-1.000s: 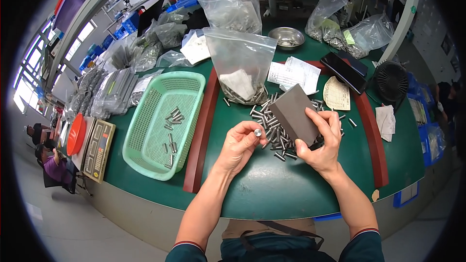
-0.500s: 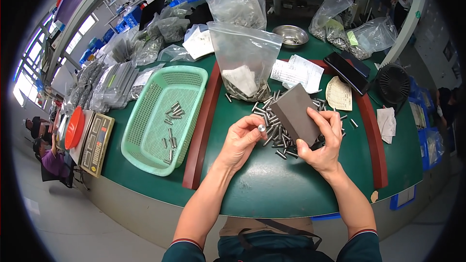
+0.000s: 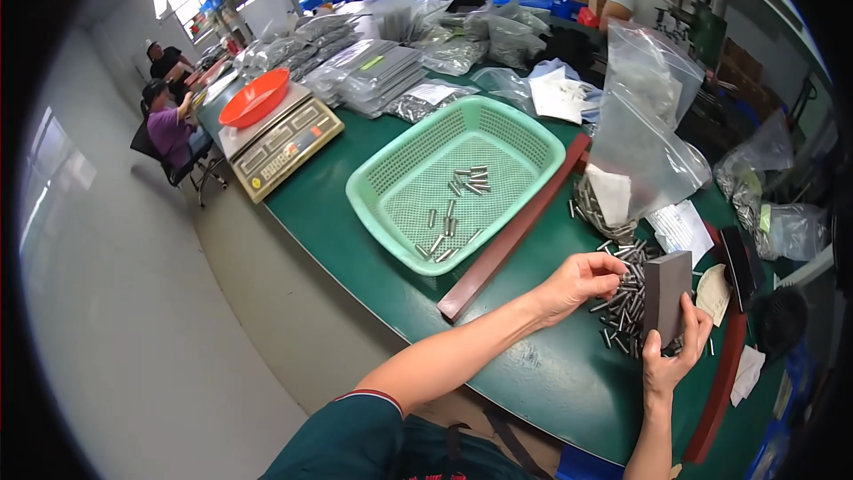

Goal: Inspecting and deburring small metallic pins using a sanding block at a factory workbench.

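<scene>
My right hand (image 3: pixel 673 357) grips a dark rectangular block (image 3: pixel 666 295) from below, holding it upright over a pile of small metal pins (image 3: pixel 625 302) on the green table (image 3: pixel 533 364). My left hand (image 3: pixel 579 283) reaches in from the left, its fingertips pinched on pins at the edge of the pile beside the block. A green plastic basket (image 3: pixel 524 138) with several metal pins in it stands to the left, past a dark red wooden bar (image 3: pixel 511 236).
A clear plastic bag (image 3: pixel 640 142) with pins in its bottom stands behind the pile. A weighing scale with an orange bowl (image 3: pixel 275 129) sits far left. Stacks of bagged parts (image 3: pixel 373 71) fill the back. Other people sit at the far left and far right.
The view has swung to the left, bringing the scale and basket toward the centre. My hands stay at the pin pile, left fingers still picking beside the block.
</scene>
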`<move>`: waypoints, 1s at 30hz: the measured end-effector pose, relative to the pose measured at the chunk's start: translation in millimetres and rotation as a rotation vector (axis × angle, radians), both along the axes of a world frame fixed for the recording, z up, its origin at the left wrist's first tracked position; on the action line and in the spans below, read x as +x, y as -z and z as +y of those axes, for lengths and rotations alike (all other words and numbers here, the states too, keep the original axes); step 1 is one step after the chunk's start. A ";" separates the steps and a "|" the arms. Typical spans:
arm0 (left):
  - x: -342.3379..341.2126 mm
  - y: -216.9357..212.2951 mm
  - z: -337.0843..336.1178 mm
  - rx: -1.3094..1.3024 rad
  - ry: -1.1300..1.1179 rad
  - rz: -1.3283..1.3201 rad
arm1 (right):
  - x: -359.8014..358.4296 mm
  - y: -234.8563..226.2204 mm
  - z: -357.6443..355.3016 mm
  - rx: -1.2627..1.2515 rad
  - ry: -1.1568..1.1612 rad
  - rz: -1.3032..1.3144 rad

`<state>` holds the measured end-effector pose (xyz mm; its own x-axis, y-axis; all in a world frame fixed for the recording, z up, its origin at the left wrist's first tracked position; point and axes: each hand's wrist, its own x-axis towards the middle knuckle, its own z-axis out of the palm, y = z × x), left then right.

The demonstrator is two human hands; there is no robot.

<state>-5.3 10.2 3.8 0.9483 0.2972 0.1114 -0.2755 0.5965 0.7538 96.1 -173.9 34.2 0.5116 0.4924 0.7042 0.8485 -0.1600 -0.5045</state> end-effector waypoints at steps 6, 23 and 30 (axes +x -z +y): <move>0.4 0.5 -0.6 0.011 -0.006 -0.013 | 1.6 4.5 1.4 -0.003 0.001 -0.045; 3.2 -2.8 -3.1 0.067 -0.012 -0.028 | 7.7 9.4 -2.4 -0.034 0.018 -0.061; 0.8 -10.5 -10.1 0.110 -0.035 -0.051 | 20.1 11.4 -11.6 -0.045 0.048 -0.372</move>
